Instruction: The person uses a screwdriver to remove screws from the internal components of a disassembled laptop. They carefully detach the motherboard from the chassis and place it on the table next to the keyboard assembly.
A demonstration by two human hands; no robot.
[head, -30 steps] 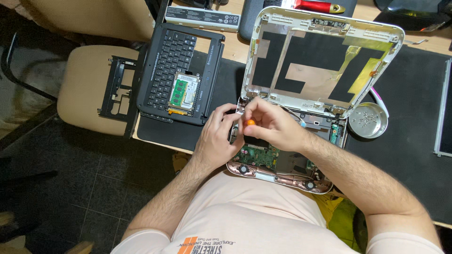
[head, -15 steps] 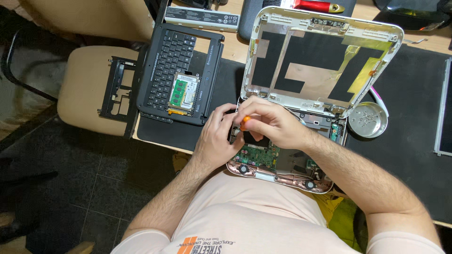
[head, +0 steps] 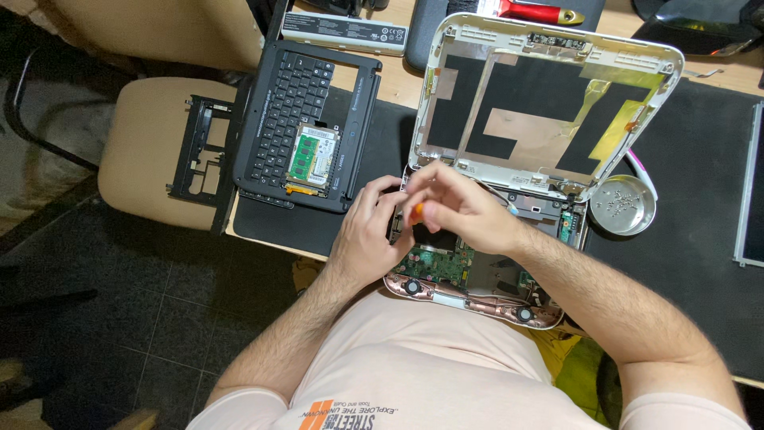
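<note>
An opened small laptop lies in front of me, its white lid shell (head: 549, 103) tilted up and its base with a green circuit board (head: 436, 267) exposed. My right hand (head: 461, 209) grips a small orange-handled screwdriver (head: 415, 213) over the base's left side. My left hand (head: 372, 231) rests on the left edge of the base, fingers curled beside the screwdriver tip. The tip itself is hidden by my fingers.
A black keyboard panel (head: 298, 119) with a green memory module (head: 312, 155) lies to the left. A black frame (head: 195, 151) sits on a tan chair (head: 139, 159). A round metal dish (head: 625, 205) with screws stands right, on a black mat (head: 692, 239). A battery (head: 344, 32) lies at the back.
My right hand has shifted slightly over the laptop base with the screwdriver, its fingers turning. The left hand stays in place.
</note>
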